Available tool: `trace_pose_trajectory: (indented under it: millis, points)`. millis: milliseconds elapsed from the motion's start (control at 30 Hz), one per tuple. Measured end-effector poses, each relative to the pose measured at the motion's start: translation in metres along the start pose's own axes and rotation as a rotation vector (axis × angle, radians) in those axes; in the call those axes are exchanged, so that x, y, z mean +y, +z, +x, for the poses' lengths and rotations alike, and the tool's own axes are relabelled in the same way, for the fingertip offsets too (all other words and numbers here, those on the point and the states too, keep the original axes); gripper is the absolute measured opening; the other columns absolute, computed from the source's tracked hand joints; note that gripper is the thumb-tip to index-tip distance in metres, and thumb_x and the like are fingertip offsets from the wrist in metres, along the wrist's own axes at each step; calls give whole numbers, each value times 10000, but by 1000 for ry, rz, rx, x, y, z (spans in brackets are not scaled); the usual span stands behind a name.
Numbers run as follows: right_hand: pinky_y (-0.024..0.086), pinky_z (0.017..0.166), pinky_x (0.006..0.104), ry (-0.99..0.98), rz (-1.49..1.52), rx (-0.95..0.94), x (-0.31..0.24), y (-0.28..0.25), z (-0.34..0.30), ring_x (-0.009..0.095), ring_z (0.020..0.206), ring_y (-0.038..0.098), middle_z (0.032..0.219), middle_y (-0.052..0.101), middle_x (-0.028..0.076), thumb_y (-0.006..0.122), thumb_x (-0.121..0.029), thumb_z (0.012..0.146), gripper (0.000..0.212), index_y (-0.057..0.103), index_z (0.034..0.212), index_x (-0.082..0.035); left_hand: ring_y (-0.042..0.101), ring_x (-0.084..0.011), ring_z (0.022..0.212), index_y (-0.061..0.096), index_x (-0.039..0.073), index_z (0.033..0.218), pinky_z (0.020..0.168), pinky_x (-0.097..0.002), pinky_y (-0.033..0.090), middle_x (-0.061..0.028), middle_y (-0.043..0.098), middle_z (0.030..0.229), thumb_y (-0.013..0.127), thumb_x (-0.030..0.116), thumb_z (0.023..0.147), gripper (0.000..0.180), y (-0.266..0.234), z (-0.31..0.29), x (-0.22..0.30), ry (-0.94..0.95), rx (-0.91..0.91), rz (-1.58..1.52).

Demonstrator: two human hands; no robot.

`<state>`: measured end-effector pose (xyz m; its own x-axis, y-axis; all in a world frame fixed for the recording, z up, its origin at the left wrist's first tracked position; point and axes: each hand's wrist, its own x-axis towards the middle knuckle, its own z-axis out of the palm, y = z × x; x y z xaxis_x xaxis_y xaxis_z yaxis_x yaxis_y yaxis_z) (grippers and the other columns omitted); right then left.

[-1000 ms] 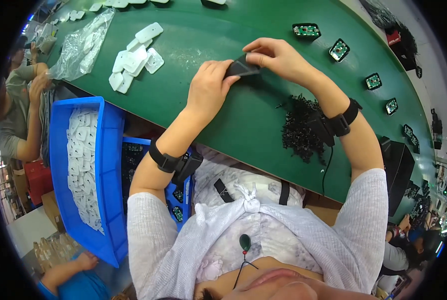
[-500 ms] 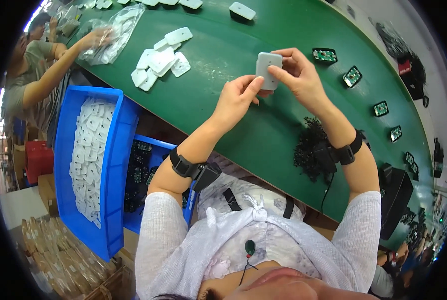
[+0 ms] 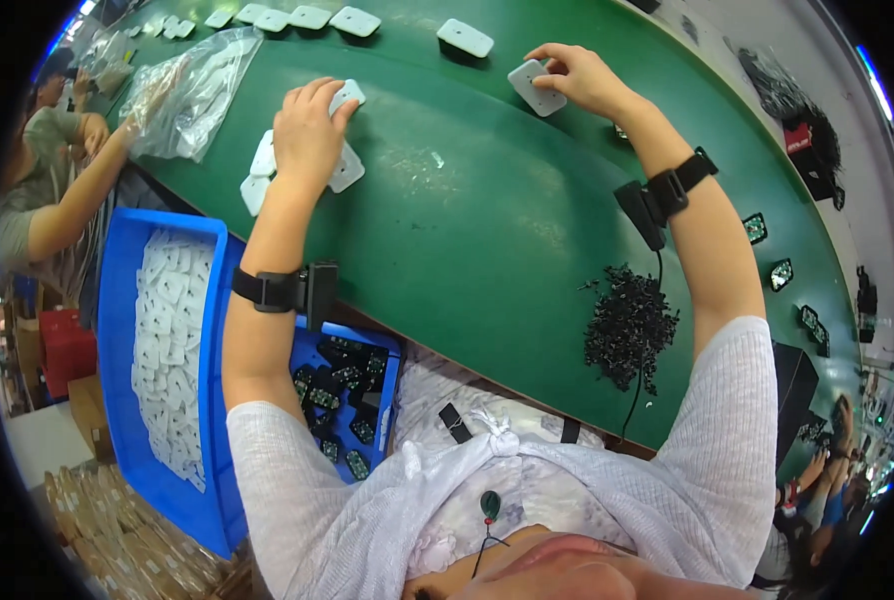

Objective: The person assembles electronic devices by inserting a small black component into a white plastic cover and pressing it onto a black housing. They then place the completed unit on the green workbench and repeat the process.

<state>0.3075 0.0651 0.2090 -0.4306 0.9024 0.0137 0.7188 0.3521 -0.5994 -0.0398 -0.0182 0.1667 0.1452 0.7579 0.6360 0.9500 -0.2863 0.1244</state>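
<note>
At the upper right of the green table, my right hand (image 3: 579,82) grips a small case with a white cover (image 3: 537,88) between thumb and fingers, holding it at a tilt. My left hand (image 3: 307,140) is on the pile of loose white plastic covers (image 3: 260,170) at the left. Its fingers and thumb are closed about one white cover (image 3: 349,95), partly hidden by the fingers. Black straps with small dark boxes are round both forearms.
Covered cases (image 3: 465,37) line the far side. Circuit-board cases (image 3: 781,273) stand right; small black parts (image 3: 627,325) are heaped nearer. Blue bins hold white covers (image 3: 172,350) and black cases (image 3: 342,380). At left another person's arm (image 3: 77,205) reaches toward a clear bag (image 3: 195,95).
My hands have parted. The right has carried the white-covered case up toward the far side; the left has let go of it and moved left onto the pile of covers.
</note>
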Motion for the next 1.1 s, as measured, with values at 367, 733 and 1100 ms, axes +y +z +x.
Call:
trace_pose_trajectory:
  millis: [367,733,1100]
  points:
    - [499,820,349,96,-156,-140,18,-11,30,210,902,617,985,661,108,678,-182,851,381,633,1222,-105,613,-247,925,639,99,1009,783,-387,474,-56,659,953,650,361,849,308,27,14,-13,75,-299,317]
    - [490,818,365,46,-356,30,-14,-56,-27,268,944,619,1025,657,129,634,-343,899,433,586,1225,-63,588,-252,804,644,90,763,720,-377,456,-57,593,861,591,208,883,177,13,21,-11,327,-43,497]
    - [485,743,395,-216,-291,-11,-39,-6,-220,296,848,595,859,602,96,661,-132,822,107,620,890,-61,620,-132,609,544,8,1153,521,-240,480,-102,623,869,525,0,920,234,-49,-42,138,-476,-343,-1168]
